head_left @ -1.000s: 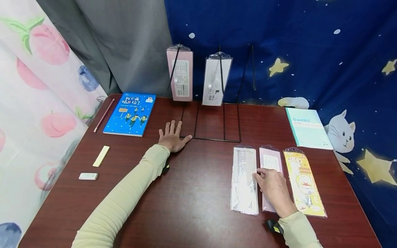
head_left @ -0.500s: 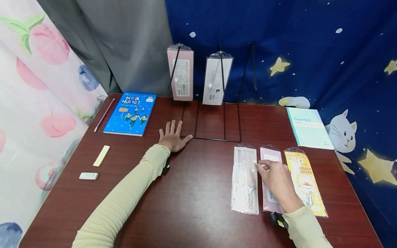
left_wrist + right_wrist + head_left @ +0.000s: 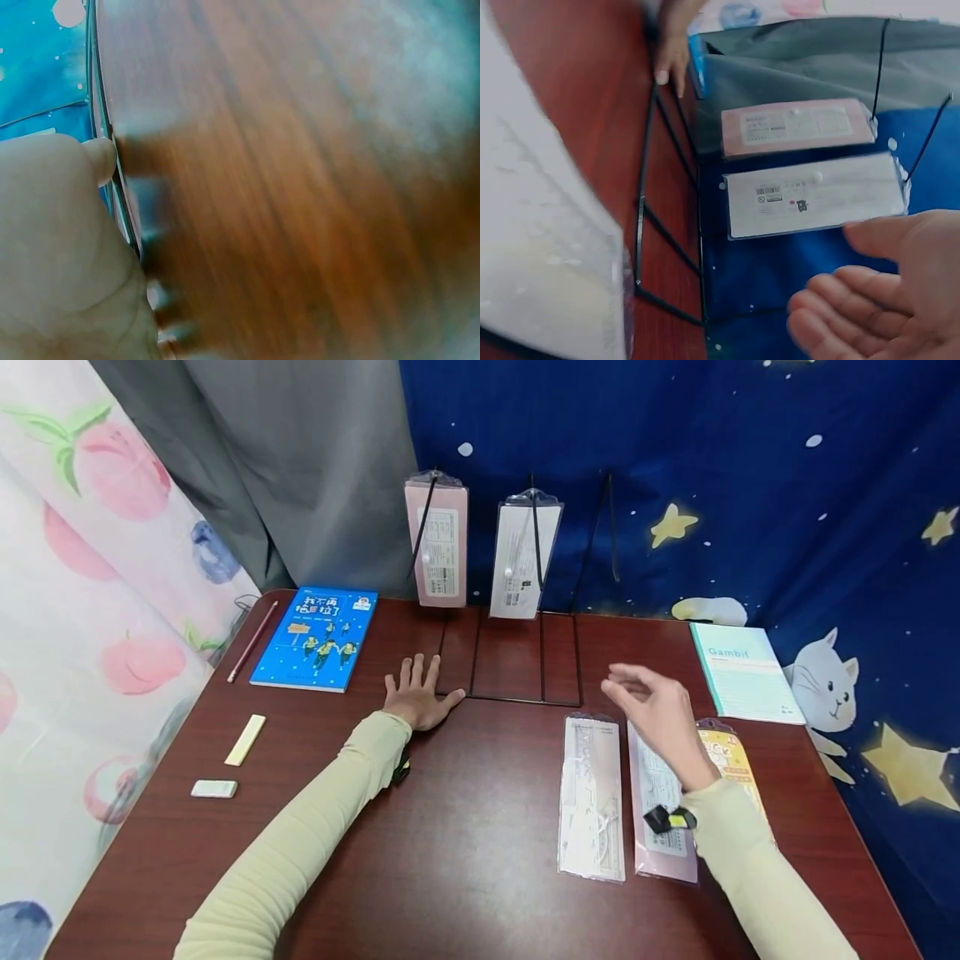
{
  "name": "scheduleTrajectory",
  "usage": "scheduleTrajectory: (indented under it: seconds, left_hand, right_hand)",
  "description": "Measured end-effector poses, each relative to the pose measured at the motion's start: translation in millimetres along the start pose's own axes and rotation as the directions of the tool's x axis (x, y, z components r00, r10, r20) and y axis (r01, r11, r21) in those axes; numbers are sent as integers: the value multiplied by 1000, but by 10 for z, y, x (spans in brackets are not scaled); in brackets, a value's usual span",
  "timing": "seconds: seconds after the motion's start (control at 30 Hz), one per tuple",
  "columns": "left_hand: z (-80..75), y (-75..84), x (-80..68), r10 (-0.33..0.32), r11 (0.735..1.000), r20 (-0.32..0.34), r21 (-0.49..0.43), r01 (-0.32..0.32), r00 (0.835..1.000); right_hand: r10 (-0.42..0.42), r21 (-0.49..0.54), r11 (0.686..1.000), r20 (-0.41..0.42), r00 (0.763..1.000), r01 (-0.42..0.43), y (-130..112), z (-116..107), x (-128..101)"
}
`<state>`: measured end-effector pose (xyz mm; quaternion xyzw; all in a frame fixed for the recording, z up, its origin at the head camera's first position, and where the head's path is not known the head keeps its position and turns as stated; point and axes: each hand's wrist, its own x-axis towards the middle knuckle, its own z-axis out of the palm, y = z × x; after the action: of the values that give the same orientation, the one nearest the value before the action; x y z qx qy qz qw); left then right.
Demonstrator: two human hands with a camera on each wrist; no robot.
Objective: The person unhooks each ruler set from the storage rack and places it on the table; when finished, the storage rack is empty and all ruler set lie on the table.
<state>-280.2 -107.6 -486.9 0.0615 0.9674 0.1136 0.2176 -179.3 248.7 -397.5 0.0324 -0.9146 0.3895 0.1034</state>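
Note:
My left hand (image 3: 416,702) lies flat with fingers spread on the table, its thumb touching the front wire of a black display rack (image 3: 525,699). Raised above the table, my right hand (image 3: 656,710) is loosely curled with nothing in it. Below and beside it lie a clear packet of rulers (image 3: 592,802), a pink packet (image 3: 666,862) and a yellow duck packet (image 3: 726,756), the last two partly hidden by the arm. From two rack hooks hang another pink packet (image 3: 438,547) and a white packet (image 3: 817,195), seen also past my right palm.
The rack's third hook (image 3: 612,527) has nothing hanging on it. A blue book (image 3: 315,639) and a pencil (image 3: 252,639) lie at the back left, with a yellow strip (image 3: 245,740) and a white eraser (image 3: 214,788) nearer. A notebook (image 3: 750,677) lies at the back right.
My right hand has lifted off the packets and moved away from me towards the rack, its forearm now crossing the yellow packet. The left hand stays in place.

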Motion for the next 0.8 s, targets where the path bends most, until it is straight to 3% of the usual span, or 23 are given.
scheduleTrajectory:
  seconds: [0.17, 0.33, 0.57, 0.8]
  left_hand:
    - [-46, 0, -77, -7, 1000, -3, -3, 7, 1000]
    - [-66, -16, -119, -10, 1000, -13, -11, 10, 1000]
    - [-41, -38, -45, -13, 1000, -1, 6, 13, 1000]
    - [-12, -6, 0, -13, 1000, 3, 13, 12, 1000]
  right_hand:
    - [69, 198, 977, 39, 997, -75, -28, 85, 391]
    - [75, 356, 932, -2, 997, -69, -24, 290, 739]
    - [30, 428, 904, -61, 998, -1, -67, 527, 1128]
    - [72, 456, 890, -97, 993, -20, -102, 650, 1391]
